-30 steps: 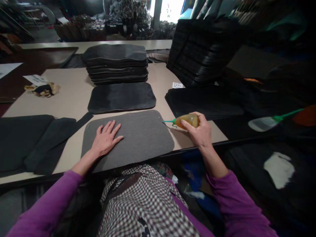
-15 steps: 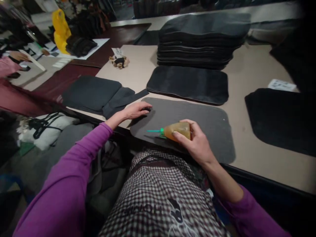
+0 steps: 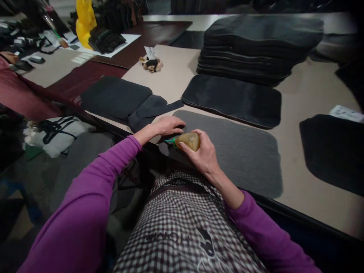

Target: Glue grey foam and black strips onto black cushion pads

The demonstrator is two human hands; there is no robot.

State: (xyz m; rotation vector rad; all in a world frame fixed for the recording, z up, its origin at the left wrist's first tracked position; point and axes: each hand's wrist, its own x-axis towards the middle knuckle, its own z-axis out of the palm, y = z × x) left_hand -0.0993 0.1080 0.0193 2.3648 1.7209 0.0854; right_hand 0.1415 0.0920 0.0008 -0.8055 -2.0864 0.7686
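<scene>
My right hand (image 3: 203, 153) is wrapped round a squeeze bottle (image 3: 190, 141) of amber liquid. The bottle lies tilted on its side in the air, its thin green nozzle (image 3: 170, 140) aimed left, close to the left end of a dark grey rounded panel (image 3: 239, 155). That panel lies flat along the table's front edge. On its upper left corner rests my left hand (image 3: 170, 126), palm down with the fingers stretched out; a dark patch under the fingertips cannot be made out.
Behind the panel lie a black rounded piece (image 3: 233, 99) and a tall stack of black pieces (image 3: 256, 49). Folded dark fabric (image 3: 116, 98) is at left, another black panel (image 3: 332, 149) at right. A small bundle (image 3: 151, 65) sits farther back. Another person's sleeve (image 3: 22, 91) shows at far left.
My right hand has carried the bottle left, bringing its nozzle close to my left hand. My left hand stays at the panel's left end. The whole view has shifted slightly.
</scene>
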